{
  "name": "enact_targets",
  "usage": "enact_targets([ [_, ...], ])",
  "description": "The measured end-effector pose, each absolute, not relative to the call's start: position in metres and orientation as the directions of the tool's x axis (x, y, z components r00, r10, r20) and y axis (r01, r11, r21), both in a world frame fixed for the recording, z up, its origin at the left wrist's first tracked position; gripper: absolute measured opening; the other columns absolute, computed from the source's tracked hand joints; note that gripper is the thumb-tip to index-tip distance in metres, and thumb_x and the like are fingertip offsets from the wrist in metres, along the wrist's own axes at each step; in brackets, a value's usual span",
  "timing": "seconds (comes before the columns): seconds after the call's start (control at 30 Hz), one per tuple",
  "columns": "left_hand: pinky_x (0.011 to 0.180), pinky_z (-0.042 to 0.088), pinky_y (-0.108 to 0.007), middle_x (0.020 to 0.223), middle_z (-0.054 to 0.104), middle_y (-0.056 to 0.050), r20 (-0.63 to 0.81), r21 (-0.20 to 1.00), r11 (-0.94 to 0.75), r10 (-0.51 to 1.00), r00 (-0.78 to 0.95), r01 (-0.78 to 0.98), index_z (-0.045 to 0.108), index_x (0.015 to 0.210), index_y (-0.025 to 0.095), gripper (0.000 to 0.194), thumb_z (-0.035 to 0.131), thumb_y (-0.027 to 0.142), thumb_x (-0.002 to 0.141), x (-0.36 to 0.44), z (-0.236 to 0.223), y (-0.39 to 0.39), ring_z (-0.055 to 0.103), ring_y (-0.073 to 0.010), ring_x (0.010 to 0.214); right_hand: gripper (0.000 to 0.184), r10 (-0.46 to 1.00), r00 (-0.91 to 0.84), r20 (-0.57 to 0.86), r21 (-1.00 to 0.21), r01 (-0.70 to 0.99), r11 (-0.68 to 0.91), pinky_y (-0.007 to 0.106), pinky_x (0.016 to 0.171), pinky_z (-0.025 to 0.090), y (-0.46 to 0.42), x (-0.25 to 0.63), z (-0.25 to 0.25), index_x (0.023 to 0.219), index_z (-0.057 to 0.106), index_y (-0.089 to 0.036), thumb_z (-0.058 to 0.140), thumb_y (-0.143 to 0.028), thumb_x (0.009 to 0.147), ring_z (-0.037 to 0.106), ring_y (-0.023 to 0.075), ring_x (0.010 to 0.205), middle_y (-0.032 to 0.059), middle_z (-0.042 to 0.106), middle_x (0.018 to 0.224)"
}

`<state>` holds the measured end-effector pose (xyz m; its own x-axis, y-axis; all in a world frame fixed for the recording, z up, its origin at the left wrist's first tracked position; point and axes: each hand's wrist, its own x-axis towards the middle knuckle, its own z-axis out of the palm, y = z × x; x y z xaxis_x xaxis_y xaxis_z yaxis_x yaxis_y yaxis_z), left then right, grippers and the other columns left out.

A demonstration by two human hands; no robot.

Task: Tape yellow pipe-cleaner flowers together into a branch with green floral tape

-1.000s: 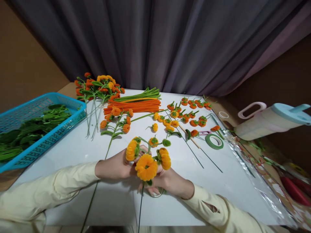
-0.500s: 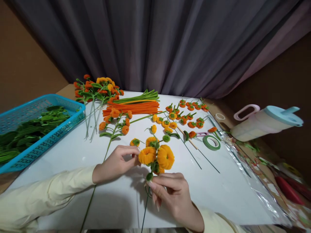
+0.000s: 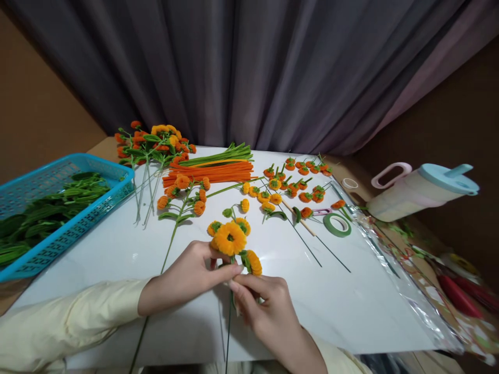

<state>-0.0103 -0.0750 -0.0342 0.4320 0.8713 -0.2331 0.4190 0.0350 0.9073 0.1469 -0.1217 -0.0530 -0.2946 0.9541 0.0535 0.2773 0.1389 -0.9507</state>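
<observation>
Between my hands stands a spray of yellow-orange chenille flowers (image 3: 230, 239) on a thin green wire stem (image 3: 228, 332). My left hand (image 3: 191, 272) is closed, thumb and fingers pinching the stem just below the blooms. My right hand (image 3: 268, 306) is closed too, its thumb and forefinger pinching at the stem right beside my left fingertips. What lies under the right fingers is partly hidden. A finished-looking spray of orange flowers (image 3: 181, 202) with leaves lies on the white table left of my hands.
At left stands a blue basket (image 3: 78, 231) of green leaves. Behind are orange pipe cleaners (image 3: 210, 174), green ones (image 3: 226, 156) and a flower bunch (image 3: 152, 140). Loose flower heads (image 3: 268, 195), green tape (image 3: 337, 225) and wires lie right. A tumbler (image 3: 413, 192) stands at the table's right.
The spray has turned and shifted left, so a different bloom faces me. My left hand has moved from beside the flowers onto the stem; my right hand has moved slightly left.
</observation>
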Motion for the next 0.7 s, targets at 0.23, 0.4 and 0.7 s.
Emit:
enact_targets([
  [0.23, 0.062, 0.043, -0.025, 0.066, 0.059, 0.001, -0.275, 0.940, 0.167, 0.887, 0.371, 0.296, 0.056, 0.064, 0.016, 0.021, 0.064, 0.034, 0.069, -0.009, -0.041, -0.080, 0.053, -0.0143, 0.065, 0.047, 0.878, -0.410, -0.248, -0.967, 0.045, -0.252, 0.021, 0.039, 0.030, -0.116, 0.157, -0.063, 0.050, 0.050, -0.016, 0.056, -0.051, 0.081, 0.038, 0.0069, 0.035, -0.0045, 0.042, 0.041],
  [0.4, 0.065, 0.044, -0.028, 0.066, 0.060, -0.001, -0.284, 0.956, 0.219, 0.861, 0.421, 0.197, 0.056, 0.065, 0.015, 0.023, 0.064, 0.036, 0.070, -0.010, -0.051, -0.081, 0.054, -0.0159, 0.067, 0.048, 0.829, -0.471, -0.302, -0.927, -0.059, -0.371, 0.020, 0.038, 0.030, -0.113, 0.160, -0.068, 0.051, 0.052, -0.014, 0.062, -0.053, 0.078, 0.040, 0.0068, 0.033, -0.0033, 0.046, 0.038],
  [0.7, 0.071, 0.044, -0.028, 0.070, 0.064, -0.001, -0.266, 0.963, 0.208, 0.821, 0.505, 0.170, 0.064, 0.067, 0.014, 0.024, 0.064, 0.037, 0.075, -0.014, -0.056, -0.079, 0.056, -0.0167, 0.074, 0.044, 0.842, -0.437, -0.317, -0.898, -0.147, -0.415, 0.019, 0.035, 0.030, -0.114, 0.159, -0.069, 0.051, 0.057, -0.012, 0.070, -0.048, 0.073, 0.041, 0.0065, 0.031, -0.0013, 0.051, 0.039],
])
